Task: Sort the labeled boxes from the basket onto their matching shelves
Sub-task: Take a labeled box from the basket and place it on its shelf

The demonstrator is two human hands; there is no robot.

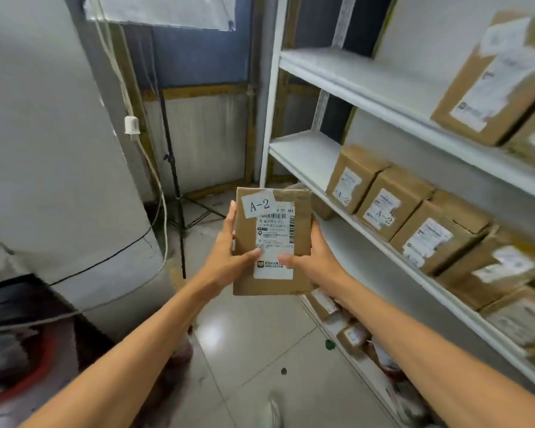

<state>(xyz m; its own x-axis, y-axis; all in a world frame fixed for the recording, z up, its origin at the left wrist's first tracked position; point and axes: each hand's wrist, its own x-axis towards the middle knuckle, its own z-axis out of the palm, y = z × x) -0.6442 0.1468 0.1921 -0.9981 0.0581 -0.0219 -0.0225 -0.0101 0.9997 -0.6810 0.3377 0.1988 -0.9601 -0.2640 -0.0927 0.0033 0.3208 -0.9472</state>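
I hold a flat brown cardboard box (301,217) upright in front of me, with a white "A-2" sticker at its top left and a shipping label down its face. My left hand (226,254) grips its left edge and my right hand (314,257) grips its right edge, both thumbs on the label. To the right stands a white shelf unit (306,168). Its middle shelf carries a row of several brown boxes, and the two nearest to its left end, one (354,177) and the other (389,205), read "A-2". The basket (28,366) shows as a red rim at the lower left.
The top shelf holds a larger brown box (494,78) at the right. Small parcels (349,335) lie on the bottom shelf. A black tripod stand (173,168) stands ahead on the tiled floor. A grey rounded wall (59,149) with a cable is on the left.
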